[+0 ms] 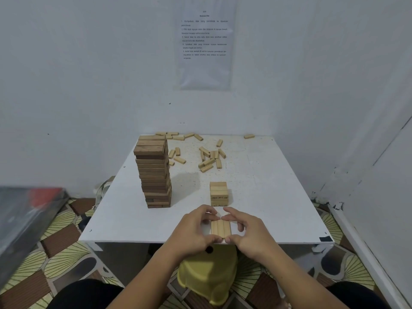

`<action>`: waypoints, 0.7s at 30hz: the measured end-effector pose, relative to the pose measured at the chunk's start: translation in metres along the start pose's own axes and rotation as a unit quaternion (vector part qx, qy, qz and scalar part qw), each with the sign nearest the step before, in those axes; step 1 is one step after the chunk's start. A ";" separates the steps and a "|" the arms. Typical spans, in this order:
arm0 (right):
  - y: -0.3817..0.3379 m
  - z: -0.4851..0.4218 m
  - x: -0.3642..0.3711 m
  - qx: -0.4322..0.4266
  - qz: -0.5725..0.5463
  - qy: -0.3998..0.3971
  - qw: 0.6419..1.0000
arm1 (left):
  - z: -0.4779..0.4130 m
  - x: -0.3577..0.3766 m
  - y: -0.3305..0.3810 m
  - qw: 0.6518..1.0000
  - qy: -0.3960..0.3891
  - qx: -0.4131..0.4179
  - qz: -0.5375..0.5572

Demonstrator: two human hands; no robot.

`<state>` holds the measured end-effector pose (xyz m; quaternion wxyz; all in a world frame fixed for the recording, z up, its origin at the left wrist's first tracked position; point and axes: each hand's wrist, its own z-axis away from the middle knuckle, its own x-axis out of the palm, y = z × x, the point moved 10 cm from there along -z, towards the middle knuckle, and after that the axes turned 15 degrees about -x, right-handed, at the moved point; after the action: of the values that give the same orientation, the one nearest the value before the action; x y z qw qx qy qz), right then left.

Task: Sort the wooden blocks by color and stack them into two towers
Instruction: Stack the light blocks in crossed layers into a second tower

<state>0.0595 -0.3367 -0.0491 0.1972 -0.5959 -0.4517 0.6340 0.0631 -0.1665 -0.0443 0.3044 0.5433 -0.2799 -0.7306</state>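
Blocks of pale wood, three side by side (220,228), lie flat near the front edge of the white desk (267,197), and both hands press them together: the left hand (191,230) grips their left side and near end with curled fingers, the right hand (247,233) does the same on the right, the fingertips of both nearly meeting over the far end. Just behind these three stands the short light tower (219,194), a few layers high. Left of the light tower and well apart from it rises the tall dark tower (155,172), leaning a little at its top. Beyond the light tower, toward the desk's far edge, loose pale blocks (210,158) lie scattered. Below the desk's front edge, under the hands, sits a yellow plastic stool (207,277).
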 end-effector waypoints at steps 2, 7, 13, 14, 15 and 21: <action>-0.002 0.000 0.000 -0.001 0.003 0.000 1.000 | 0.001 0.000 0.000 1.000 -0.002 -0.002 0.001; 0.000 0.000 0.003 0.008 -0.016 0.008 1.000 | 0.002 -0.001 0.002 1.000 -0.004 -0.008 -0.001; 0.003 0.001 0.004 -0.002 -0.011 0.036 0.999 | 0.004 -0.005 0.011 0.999 -0.011 -0.007 -0.036; 0.002 0.002 0.004 -0.007 -0.007 0.038 0.999 | 0.006 -0.006 0.015 0.999 -0.012 -0.002 -0.044; 0.000 0.002 0.004 -0.012 -0.003 0.039 0.999 | 0.007 -0.006 0.019 0.999 -0.014 0.003 -0.051; -0.015 0.002 -0.005 -0.038 -0.001 0.022 0.999 | 0.019 -0.018 0.026 0.999 -0.006 0.013 -0.052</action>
<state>0.0543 -0.3339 -0.0343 0.1849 -0.6161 -0.4721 0.6027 0.0525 -0.1686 -0.0089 0.2571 0.5563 -0.2623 -0.7454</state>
